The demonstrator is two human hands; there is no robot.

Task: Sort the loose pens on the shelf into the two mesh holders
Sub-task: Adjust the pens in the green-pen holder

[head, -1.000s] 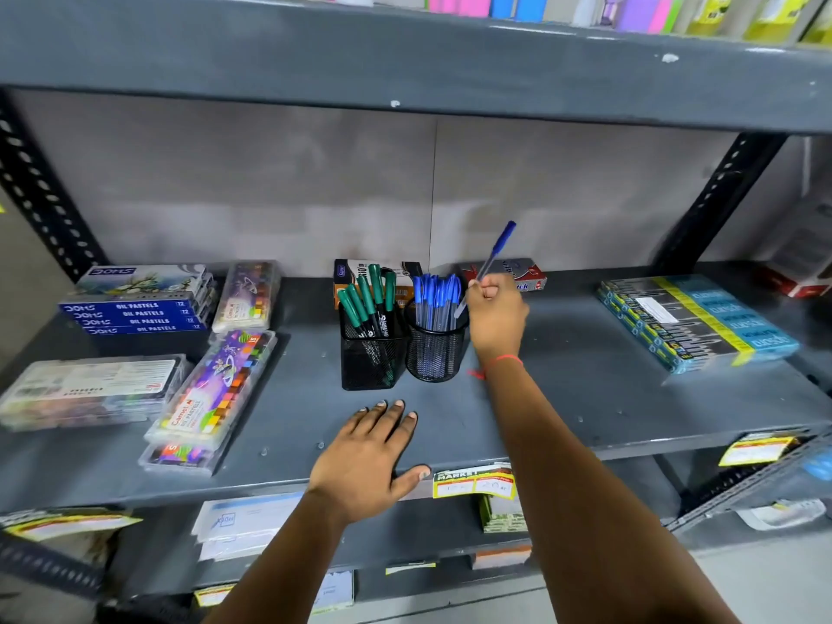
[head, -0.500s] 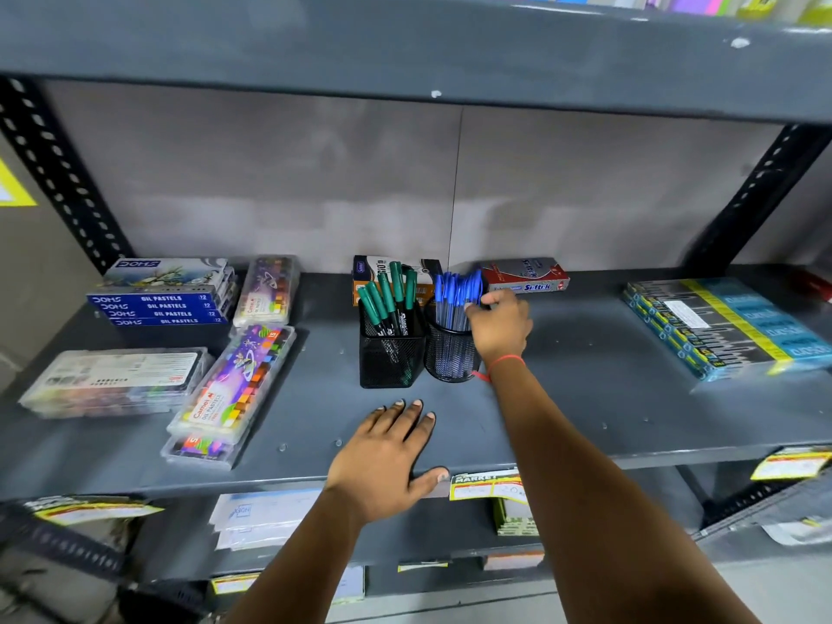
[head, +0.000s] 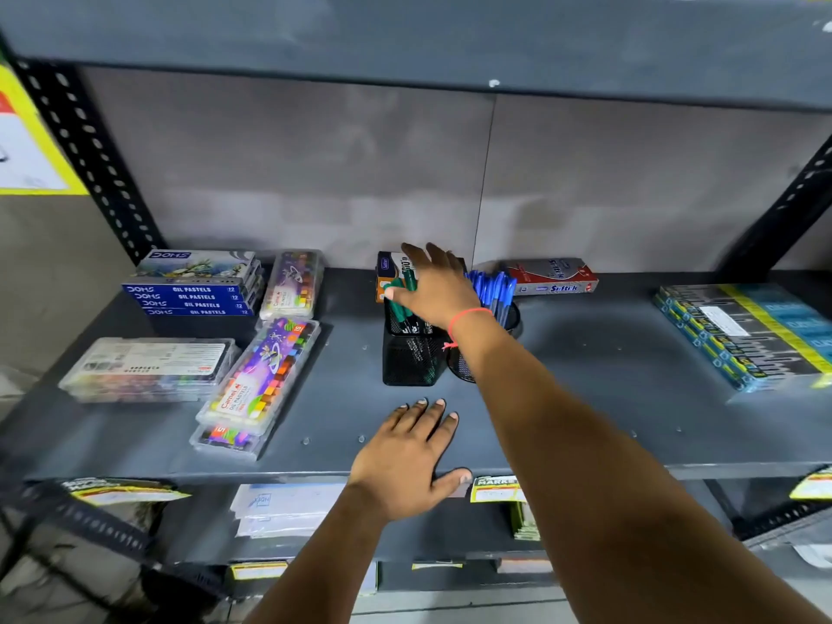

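Observation:
Two black mesh holders stand side by side at the middle of the grey shelf (head: 585, 398). The square holder (head: 407, 362) on the left has several green pens (head: 398, 308) in it. The round holder (head: 513, 319) on the right has several blue pens (head: 490, 286) in it and is partly hidden by my right forearm. My right hand (head: 439, 286) lies over the tops of the green pens with its fingers spread. My left hand (head: 405, 452) rests flat and open on the shelf's front edge, holding nothing. No loose pen shows on the shelf.
Doms oil pastel boxes (head: 193, 281) and Camel pastel cases (head: 261, 376) fill the left side, with a clear case (head: 148, 367) in front. A small box (head: 387, 272) and a red Softek box (head: 553, 274) stand behind the holders. Flat packs (head: 743, 335) lie at the right. An upper shelf board (head: 405, 38) hangs overhead.
My right hand dropped the blue pen into the round holder, let go, and moved left over the green pens. My left hand stayed on the shelf edge.

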